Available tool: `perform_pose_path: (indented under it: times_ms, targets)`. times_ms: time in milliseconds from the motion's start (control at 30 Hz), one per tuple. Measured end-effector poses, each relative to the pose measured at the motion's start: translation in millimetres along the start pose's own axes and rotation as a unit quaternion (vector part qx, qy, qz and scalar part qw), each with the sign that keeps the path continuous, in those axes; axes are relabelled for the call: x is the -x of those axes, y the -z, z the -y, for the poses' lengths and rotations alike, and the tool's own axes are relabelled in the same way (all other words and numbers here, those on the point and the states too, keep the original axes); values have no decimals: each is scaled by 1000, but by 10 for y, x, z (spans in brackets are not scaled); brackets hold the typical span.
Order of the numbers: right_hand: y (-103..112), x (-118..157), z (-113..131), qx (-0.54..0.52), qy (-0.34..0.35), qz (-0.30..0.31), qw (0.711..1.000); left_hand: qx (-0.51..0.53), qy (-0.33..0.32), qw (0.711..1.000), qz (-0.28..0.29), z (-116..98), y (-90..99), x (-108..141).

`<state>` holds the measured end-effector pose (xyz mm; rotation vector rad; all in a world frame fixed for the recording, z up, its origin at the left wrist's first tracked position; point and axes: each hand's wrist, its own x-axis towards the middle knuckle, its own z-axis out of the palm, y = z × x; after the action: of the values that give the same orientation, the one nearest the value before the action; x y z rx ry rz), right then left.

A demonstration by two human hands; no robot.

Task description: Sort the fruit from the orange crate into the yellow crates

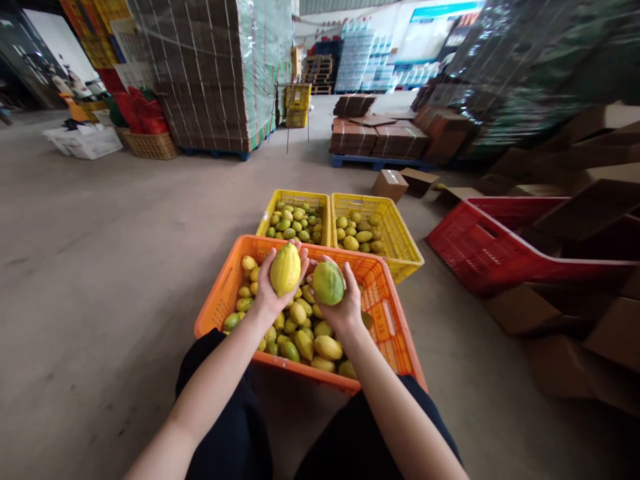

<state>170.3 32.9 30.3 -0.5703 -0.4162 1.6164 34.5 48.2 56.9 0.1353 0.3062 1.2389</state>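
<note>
My left hand (267, 291) is closed around a yellow papaya (285, 269), held upright with its tip up. In my right hand (349, 303) rests a greener papaya (329, 283), its fingers curled under and around it. Both hands are side by side above a large orange crate (219, 291), the two fruits a short way apart. Inside that crate lie many more papayas (303, 343), mostly yellow with some green. Part of the pile is hidden beneath my hands and forearms.
Behind the orange crate stand two yellow crates (404, 235) holding papayas. To the right are a red crate (455, 250) and several cardboard boxes (537, 310). Farther back, flattened cartons lie on a blue pallet (380, 162), and a tall wrapped stack (200, 80) rises at left.
</note>
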Motion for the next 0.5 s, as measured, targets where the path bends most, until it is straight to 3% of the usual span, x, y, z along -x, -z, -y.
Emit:
perform_pose_path:
  times_ms: [100, 200, 267, 400, 500]
  targets:
    - [51, -97, -75, 100, 117, -62, 986, -22, 7, 999, -24, 122, 43, -55]
    - [106, -122, -203, 248, 213, -55, 943, -61, -4, 994, -91, 298, 119, -90]
    - [116, -90, -286, 322, 231, -46, 917, -79, -7, 990, -113, 396, 180, -107]
    - [63, 2, -366, 417, 236, -79, 874, -73, -8, 995, -70, 457, 311, -145]
    - [-5, 58, -374, 450, 294, -62, 841, -65, -5, 996, -69, 429, 383, -171]
